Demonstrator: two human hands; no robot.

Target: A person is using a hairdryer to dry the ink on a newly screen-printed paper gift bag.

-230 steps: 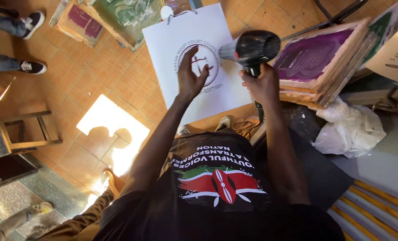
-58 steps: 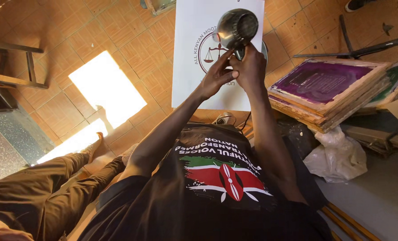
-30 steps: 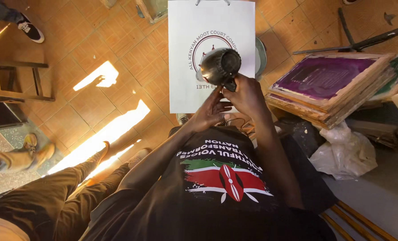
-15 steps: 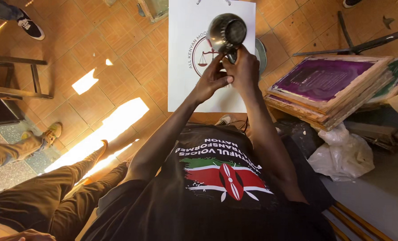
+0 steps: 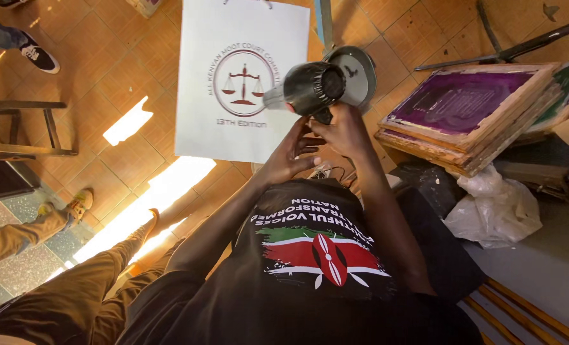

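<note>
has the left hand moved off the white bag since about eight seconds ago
Yes. The left hand has come off the white bag and now sits beside the right hand under the hair dryer.

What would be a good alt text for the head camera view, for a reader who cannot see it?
Seen from above, a person's right hand holds a dark hair dryer aimed at a white paper bag with a round scales emblem, while the left hand touches the dryer's handle. Stacked wooden printing frames lie to the right on an orange tiled floor.

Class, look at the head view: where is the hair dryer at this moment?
The hair dryer is top centre, held in the right hand, left hand touching below; its nozzle points at the white bag.
</note>
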